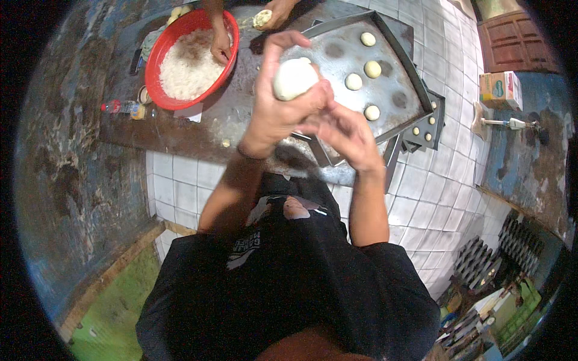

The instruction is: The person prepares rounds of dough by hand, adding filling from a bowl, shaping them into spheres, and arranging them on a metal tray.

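A large smooth ball of pale dough [295, 79] is in my left hand [268, 114], whose fingers and thumb curl round it above the tray's near left side. My right hand [355, 138] meets the left one just below and to the right of the dough. Its fingers are blurred and partly overlap the left hand, so whether they pinch anything is hidden. Right beside my hands lies a dark metal baking tray [397, 60], with several small round dough balls [372, 69] spaced out on it.
Across the table [198, 133], another person's hand [221, 47] reaches into a red basin [153, 90] of white, crumbly or shredded filling [186, 75]. That person's other hand [280, 13] holds a filled dough piece [262, 19]. More trays sit under the first. A bottle [123, 108] lies at left.
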The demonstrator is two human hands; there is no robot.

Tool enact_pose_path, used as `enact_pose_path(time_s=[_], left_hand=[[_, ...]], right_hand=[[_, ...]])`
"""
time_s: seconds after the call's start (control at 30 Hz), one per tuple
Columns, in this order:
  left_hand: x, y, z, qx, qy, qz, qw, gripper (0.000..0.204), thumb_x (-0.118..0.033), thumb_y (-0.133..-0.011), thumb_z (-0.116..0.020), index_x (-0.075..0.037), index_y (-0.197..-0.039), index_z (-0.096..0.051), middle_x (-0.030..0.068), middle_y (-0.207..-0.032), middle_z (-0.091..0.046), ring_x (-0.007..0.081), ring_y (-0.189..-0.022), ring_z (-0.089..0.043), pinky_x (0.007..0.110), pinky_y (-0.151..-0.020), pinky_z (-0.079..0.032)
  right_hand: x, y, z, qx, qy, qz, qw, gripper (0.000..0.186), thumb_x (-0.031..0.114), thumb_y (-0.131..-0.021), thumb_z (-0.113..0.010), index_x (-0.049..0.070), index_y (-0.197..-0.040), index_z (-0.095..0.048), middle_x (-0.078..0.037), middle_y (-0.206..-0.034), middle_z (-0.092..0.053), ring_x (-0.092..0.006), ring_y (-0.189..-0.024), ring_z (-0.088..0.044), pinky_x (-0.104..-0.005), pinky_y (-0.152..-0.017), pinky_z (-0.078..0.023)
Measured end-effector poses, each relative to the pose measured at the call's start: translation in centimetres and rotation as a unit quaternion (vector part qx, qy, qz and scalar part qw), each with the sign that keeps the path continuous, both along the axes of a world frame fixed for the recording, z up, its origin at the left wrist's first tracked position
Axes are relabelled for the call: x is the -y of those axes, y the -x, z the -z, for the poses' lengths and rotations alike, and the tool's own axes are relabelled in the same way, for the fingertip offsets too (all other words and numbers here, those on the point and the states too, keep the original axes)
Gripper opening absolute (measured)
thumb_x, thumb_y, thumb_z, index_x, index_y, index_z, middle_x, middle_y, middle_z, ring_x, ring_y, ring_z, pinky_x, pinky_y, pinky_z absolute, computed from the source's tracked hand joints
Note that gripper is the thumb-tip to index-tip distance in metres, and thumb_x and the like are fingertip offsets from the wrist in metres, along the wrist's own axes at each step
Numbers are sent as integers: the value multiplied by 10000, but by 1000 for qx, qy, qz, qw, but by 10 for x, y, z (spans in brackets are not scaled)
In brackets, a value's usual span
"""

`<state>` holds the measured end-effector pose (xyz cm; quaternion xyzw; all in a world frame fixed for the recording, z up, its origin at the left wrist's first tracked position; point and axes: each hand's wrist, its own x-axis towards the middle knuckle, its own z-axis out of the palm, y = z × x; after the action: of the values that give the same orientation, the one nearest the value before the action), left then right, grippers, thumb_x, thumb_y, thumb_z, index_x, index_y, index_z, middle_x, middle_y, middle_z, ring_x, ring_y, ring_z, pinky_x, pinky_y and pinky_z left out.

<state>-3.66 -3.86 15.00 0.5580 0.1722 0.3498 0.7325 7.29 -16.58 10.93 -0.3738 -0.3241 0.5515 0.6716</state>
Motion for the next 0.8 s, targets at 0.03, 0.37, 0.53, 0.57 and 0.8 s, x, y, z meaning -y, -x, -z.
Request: enact_pose_path(time_s=[0.03,0.37,0.53,0.57,0.8], left_hand=[[-5,6,-3,-53,-33,-15,998,562,-3,-860,-771,-63,-1313,-445,77,-1167,-572,131,-974,-652,326,-889,-545],[9,-33,87,-199,-240,104,945,720,-82,-790,-811,-131,-1375,-394,121,-995,-708,247,-979,-732,382,-842,-565],[-16,-34,116,-288,-227,106,924,1110,-88,-761,-870,-112,-1566,-106,133,-1314,-523,103,-642,-516,283,-607,-499],[-23,-29,119,-286,-220,78,929,1089,-86,-764,-868,-98,-1561,-126,129,-1310,-522,87,-646,-498,262,-614,-491],[-39,3,141,-304,-139,75,939,1046,-58,-779,-858,-85,-1557,-160,98,-1198,-515,43,-638,-421,209,-609,-423]], right_hand=[[7,-13,-15,123,25,-71,990,358,116,-994,-689,-50,-1310,-660,-131,-1284,-714,-210,-1122,-699,-382,-1018,-529],[14,-39,8,382,137,147,902,490,150,-791,-877,88,-1258,-742,-80,-1248,-710,-169,-1100,-681,-316,-843,-598],[34,-121,94,430,210,230,847,442,164,-801,-874,54,-1213,-754,-87,-1142,-739,-180,-1031,-699,-338,-875,-573],[42,-152,116,453,235,272,816,439,173,-819,-875,22,-1211,-746,-92,-1146,-739,-176,-1041,-700,-337,-890,-569],[57,-253,249,693,386,180,581,754,404,-904,-756,-72,-1437,-515,-339,-1501,-483,-452,-1384,-494,-479,-1147,-414]])
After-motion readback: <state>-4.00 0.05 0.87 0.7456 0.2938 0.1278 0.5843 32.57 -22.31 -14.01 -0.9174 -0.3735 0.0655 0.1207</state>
